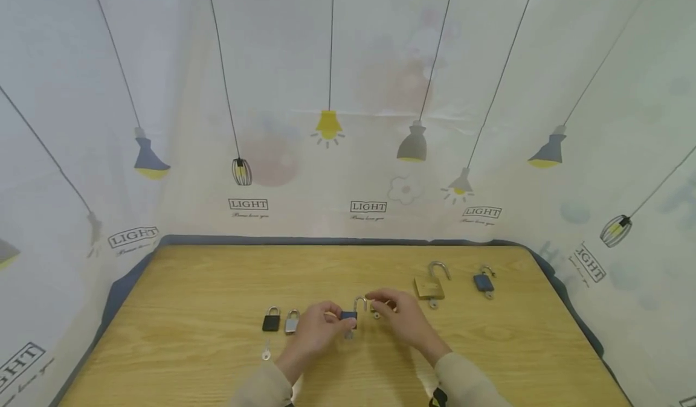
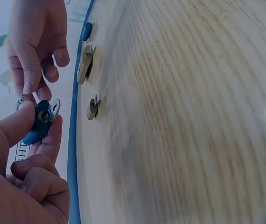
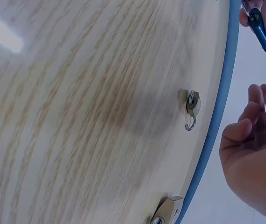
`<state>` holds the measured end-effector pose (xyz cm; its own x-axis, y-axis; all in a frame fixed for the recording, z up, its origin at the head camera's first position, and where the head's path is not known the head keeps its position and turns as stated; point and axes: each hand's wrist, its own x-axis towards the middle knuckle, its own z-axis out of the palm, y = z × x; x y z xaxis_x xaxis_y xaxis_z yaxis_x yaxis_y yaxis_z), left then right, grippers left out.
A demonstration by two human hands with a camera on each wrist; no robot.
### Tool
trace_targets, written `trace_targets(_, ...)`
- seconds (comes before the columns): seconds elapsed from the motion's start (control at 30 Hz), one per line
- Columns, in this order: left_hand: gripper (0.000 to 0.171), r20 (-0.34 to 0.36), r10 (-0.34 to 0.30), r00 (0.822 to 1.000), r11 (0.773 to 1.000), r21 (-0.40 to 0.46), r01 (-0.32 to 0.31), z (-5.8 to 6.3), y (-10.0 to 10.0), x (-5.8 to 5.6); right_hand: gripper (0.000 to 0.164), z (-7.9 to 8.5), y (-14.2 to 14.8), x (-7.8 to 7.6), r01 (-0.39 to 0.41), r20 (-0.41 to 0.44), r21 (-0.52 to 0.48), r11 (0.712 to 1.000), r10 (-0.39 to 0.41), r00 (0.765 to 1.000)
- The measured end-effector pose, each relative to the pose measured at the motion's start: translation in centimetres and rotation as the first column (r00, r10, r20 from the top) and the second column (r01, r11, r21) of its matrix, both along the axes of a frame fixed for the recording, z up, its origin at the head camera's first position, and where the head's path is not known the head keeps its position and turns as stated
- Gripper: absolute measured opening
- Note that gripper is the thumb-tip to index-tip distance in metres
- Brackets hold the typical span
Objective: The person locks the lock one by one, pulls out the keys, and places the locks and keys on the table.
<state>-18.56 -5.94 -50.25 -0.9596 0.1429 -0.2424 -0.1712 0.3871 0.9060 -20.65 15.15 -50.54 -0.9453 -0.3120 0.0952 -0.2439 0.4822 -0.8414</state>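
Note:
My left hand (image 1: 318, 328) pinches a small blue padlock (image 1: 350, 319) between thumb and fingers, above the table. Its shackle (image 1: 360, 302) stands raised and swung open, toward the right hand. A silver key (image 2: 53, 110) sits in the keyhole at the bottom of the lock. My right hand (image 1: 403, 317) hovers just right of the shackle, fingers loosely bent. In the right wrist view a gap shows between that hand's fingertips (image 3: 255, 92) and the shackle. Beyond the right fingers lies a small brass padlock (image 3: 194, 103), its shackle open and a key in it.
On the table's left lie a black padlock (image 1: 271, 321) and a silver padlock (image 1: 292, 322), both with closed shackles, and a loose key (image 1: 266, 354). At the right are a large brass padlock (image 1: 429, 287) and another blue padlock (image 1: 483, 282), both unlocked with keys inserted.

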Motion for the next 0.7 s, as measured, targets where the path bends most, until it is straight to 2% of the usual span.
trace_targets(0.2, 0.035, -0.006, -0.006, 1.0, 1.0, -0.008, 0.006, -0.3, 0.3, 0.3, 0.026, 0.2, -0.3, -0.1, -0.096, 0.049, -0.081, 0.992, 0.1, 0.994)
trace_targets(0.33, 0.036, -0.001, -0.013, 1.0, 1.0, -0.016, 0.013, -0.5, 0.3, 0.4, 0.027, 0.1, -0.6, 0.0, -0.129, 0.081, -0.145, 0.981, 0.141, 0.987)
trace_targets(0.47, 0.035, -0.001, -0.014, 1.0, 1.0, -0.011, 0.014, -0.7, 0.3, 0.7, 0.027, -0.1, -1.0, 0.1, -0.12, 0.079, -0.149, 0.981, 0.133, 0.988)
trace_targets(0.7, 0.036, -0.023, 0.0, 1.0, 1.0, 0.014, 0.0, -0.7, 0.5, 1.0, 0.018, 0.0, -2.1, -0.1, -0.042, 0.042, -0.091, 0.995, 0.046, 0.998)
